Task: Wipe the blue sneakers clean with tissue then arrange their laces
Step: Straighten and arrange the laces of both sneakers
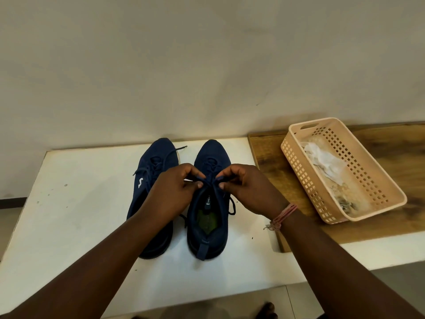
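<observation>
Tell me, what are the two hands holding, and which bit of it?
Both hands pinch the right sneaker's dark laces, just above its tongue: left hand on the left strand, right hand on the right.

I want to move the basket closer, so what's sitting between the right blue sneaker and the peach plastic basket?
In the head view, only the right hand, bare white table and wooden board.

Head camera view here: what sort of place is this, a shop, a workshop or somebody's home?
Probably a plain room in a home or small workspace; I can't say for certain. A white table stands against a bare wall, with a wooden board holding a plastic basket of used tissue. No shop fittings show.
</observation>
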